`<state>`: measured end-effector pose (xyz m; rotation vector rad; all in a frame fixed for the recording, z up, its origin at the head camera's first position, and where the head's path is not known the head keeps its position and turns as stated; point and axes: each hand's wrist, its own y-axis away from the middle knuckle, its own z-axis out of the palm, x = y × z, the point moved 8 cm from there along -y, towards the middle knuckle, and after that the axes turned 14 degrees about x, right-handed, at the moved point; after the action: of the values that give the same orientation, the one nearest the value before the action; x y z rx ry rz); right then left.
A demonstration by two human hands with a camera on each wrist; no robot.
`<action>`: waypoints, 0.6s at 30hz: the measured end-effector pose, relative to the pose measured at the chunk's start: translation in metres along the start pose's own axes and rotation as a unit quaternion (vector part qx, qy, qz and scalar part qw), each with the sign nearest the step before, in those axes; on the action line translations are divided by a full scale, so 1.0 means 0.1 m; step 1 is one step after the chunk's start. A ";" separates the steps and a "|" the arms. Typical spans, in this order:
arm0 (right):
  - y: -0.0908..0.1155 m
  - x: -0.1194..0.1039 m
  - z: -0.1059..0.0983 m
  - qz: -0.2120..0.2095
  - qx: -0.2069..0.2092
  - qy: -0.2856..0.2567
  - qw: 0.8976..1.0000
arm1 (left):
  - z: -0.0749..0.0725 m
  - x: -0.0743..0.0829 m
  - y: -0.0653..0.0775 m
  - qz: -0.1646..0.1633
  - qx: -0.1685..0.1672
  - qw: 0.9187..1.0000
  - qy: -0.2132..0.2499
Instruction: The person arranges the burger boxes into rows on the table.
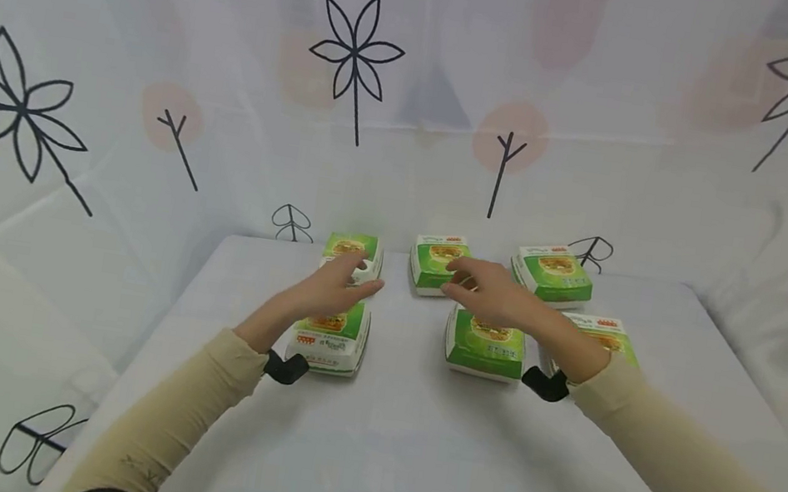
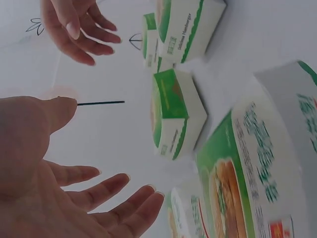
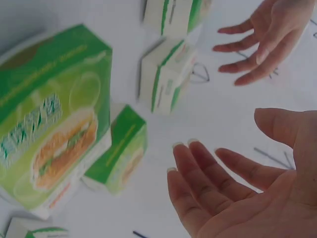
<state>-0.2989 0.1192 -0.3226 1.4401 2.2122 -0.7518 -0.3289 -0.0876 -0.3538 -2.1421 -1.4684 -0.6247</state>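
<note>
Several green and white hamburger boxes stand on the white table in two loose groups. My left hand [image 1: 331, 288] is held above the left pair, a front box [image 1: 327, 342] and a back box [image 1: 352, 244]; its fingers are spread and nothing is in them. Over the right group hovers my right hand [image 1: 496, 294], fingers loosely bent and holding nothing, above the front middle box [image 1: 486, 347] and overlapping the back middle box [image 1: 437, 260]. In the left wrist view, a large box [image 2: 228, 193] lies beside the left fingertips. The right wrist view has a box [image 3: 64, 114] left of the right fingers.
Another box [image 1: 554, 275] stands at the back right, and one more [image 1: 601, 330] is partly hidden behind the right forearm. White cloth [image 1: 404, 172] printed with flowers and leaves hangs behind the table [image 1: 381, 446] and along both sides. Black wrist straps [image 1: 286, 368] show below the hands.
</note>
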 end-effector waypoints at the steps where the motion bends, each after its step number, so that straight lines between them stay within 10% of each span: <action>1: -0.01 0.03 -0.04 0.003 0.002 0.004 1.000 | 0.03 0.02 -0.03 0.000 0.000 1.000 0.004; 18: -0.34 0.53 -0.29 0.060 0.017 0.014 0.998 | 0.33 0.26 -0.43 -0.032 0.008 0.998 0.055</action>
<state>-0.3520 0.1638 -0.3237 1.5944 2.1206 -0.7363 -0.3577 -0.0352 -0.3589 -2.0222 -1.4811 -0.7408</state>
